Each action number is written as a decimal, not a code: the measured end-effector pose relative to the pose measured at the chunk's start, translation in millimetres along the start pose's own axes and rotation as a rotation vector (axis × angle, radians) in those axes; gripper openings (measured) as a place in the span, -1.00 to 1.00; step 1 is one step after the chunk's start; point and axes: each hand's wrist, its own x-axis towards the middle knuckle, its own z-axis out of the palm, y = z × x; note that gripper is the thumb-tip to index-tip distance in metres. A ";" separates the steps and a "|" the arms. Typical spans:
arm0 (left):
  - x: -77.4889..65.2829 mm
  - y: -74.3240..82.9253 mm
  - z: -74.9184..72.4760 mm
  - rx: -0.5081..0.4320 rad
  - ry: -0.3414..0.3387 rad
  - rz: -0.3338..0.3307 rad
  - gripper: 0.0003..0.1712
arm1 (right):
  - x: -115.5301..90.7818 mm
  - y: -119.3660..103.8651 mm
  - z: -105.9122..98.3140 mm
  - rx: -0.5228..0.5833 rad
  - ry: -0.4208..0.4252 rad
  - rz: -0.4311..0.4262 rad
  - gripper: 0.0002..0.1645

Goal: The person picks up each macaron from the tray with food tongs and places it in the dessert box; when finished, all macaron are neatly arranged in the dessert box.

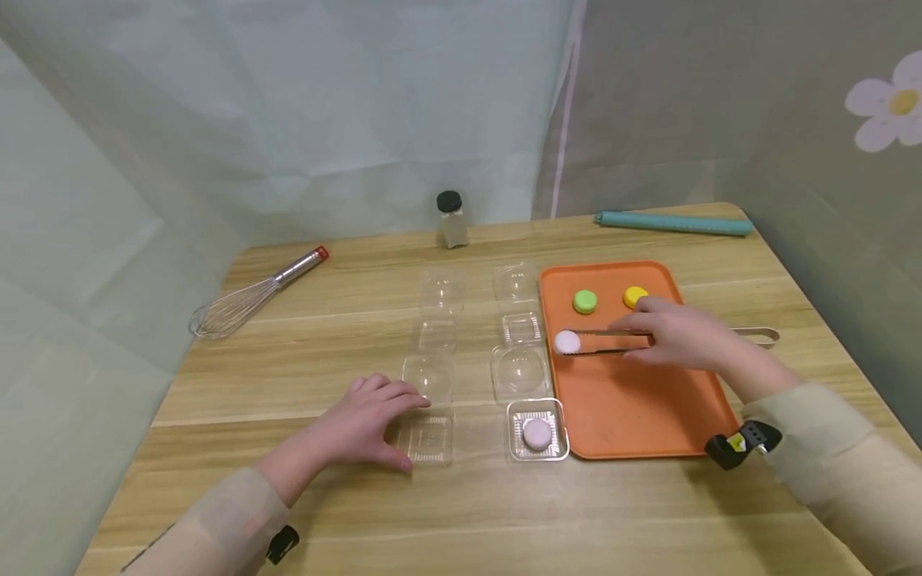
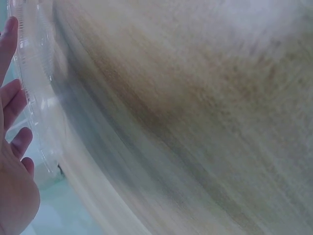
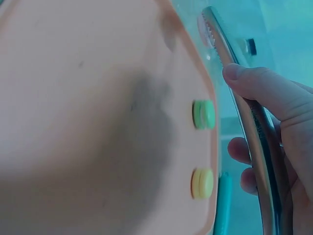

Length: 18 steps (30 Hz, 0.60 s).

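Right hand (image 1: 673, 334) grips tongs (image 3: 252, 134) clasping pale macaron (image 1: 567, 342); left hand (image 1: 370, 422) loosely spread at clear container (image 1: 431, 440)
Only head view shows lilac macaron (image 1: 537, 434), boxed; right wrist adds green macaron's (image 3: 204, 115) layers

Wood-grain table (image 1: 461, 524), light brown, planks running roughly sideways, far corners rounded, back edge close to the rear wall (image 1: 346, 104). Rear wall looks like pale grey-green sheeting, wrinkled, creased near the bottom. Left wall (image 1: 58, 184) similar, pale. Right wall (image 1: 807, 184) darker grey, large white flower (image 1: 896, 104) with yellow centre, cut by frame edge. Pale stripe (image 1: 567, 112) between rear sections. Light soft, faint glare on tabletop
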 end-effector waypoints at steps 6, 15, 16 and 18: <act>-1.1 0.6 -0.9 -0.002 -0.009 -0.007 -0.02 | 11.0 -11.8 3.4 0.007 0.015 -0.062 -0.55; -1.7 -0.6 0.5 0.010 0.021 0.015 -0.02 | 28.9 -32.5 10.5 0.023 -0.012 -0.083 -0.51; -1.9 -0.7 0.7 0.011 0.025 0.019 -0.01 | 30.4 -34.9 10.6 0.031 -0.022 -0.087 -0.50; -2.4 -0.8 0.9 0.009 0.025 0.017 -0.01 | 33.2 -39.8 11.1 0.044 -0.037 -0.099 -0.50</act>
